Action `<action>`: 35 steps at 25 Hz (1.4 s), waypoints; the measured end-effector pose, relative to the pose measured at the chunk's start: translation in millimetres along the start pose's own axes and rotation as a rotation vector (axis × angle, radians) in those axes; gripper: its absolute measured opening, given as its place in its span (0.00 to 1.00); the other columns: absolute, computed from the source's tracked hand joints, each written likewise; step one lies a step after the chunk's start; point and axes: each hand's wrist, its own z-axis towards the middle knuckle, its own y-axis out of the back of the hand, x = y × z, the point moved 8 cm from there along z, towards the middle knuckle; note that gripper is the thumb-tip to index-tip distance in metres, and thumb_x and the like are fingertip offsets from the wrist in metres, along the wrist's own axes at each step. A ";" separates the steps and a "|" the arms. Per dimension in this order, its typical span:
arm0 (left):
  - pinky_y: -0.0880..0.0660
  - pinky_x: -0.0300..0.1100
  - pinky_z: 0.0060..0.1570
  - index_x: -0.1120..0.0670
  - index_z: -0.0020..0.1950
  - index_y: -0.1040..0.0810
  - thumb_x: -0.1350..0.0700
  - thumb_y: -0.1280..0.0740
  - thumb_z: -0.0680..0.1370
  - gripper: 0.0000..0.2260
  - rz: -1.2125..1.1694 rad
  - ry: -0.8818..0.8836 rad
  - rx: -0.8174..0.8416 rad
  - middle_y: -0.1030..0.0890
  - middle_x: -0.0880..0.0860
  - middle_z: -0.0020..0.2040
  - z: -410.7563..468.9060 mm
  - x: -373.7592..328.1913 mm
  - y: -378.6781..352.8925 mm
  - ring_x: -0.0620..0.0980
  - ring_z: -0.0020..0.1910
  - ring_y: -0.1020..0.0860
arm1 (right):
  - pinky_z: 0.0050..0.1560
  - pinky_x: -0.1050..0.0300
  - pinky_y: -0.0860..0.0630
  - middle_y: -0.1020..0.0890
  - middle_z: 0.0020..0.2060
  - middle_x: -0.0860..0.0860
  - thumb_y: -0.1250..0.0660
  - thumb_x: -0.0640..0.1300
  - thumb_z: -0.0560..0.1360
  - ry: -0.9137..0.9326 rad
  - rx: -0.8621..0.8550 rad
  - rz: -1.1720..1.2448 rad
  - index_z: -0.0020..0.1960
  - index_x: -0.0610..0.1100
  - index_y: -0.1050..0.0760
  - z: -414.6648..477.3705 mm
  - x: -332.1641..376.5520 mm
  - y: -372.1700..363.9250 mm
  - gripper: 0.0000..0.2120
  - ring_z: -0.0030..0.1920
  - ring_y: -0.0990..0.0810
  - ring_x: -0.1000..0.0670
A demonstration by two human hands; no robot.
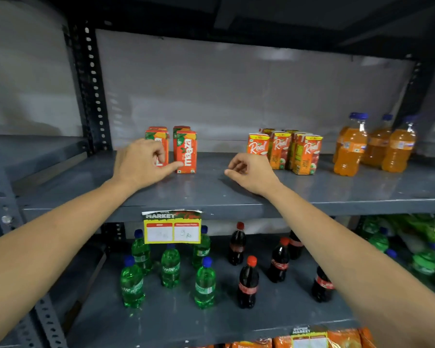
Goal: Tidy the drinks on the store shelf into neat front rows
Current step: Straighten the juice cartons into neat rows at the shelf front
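the left hand (142, 162) curls around the front-left orange maaza juice carton (158, 146), thumb touching its neighbour (186, 151); whether it grips firmly i cannot tell. the right hand (251, 172) hangs loosely curled, holding nothing. both cartons stand well back from the grey metal shelf (211, 197) front edge; slide them forward upright, faces outward.

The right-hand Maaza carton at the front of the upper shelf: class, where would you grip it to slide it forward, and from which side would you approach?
Grip the Maaza carton across its two narrow flat sides at mid-height, coming from the front. It stands upright, and the shelf before it is bare. The right hand probably suits best, since the left hand crowds its other side.
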 end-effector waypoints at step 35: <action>0.19 0.54 0.47 0.53 0.64 0.28 0.53 0.21 0.65 0.30 -0.670 0.526 0.259 0.20 0.53 0.55 58.3 -167.4 -187.3 0.52 0.55 0.21 | 0.52 0.54 0.21 0.20 0.53 0.47 0.28 0.42 0.71 -0.287 0.153 0.520 0.60 0.42 0.28 12.7 -217.1 120.9 0.19 0.55 0.21 0.48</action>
